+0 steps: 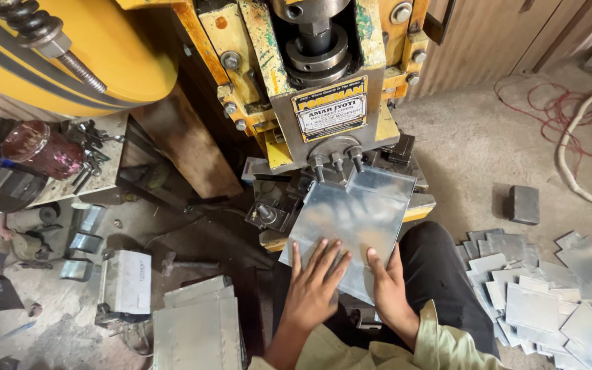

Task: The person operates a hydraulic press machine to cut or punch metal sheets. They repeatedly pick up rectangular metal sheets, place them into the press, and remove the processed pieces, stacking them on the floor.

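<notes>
Sheet under the press, both my hands flat on it.

The thin, shiny, rectangular galvanised steel sheet lies tilted on the bed of the yellow and grey power press, its far edge, bent slightly up, just below the ram. My left hand rests spread on the near part, fingers open and flat; my right hand grips the near right edge, thumb on top. I judge the sheet light but springy, smooth and a little slippery, with sharp cut edges, so I hold it only at the near side, away from the tool. A pile of small cut steel pieces lies on the floor at my right.
</notes>
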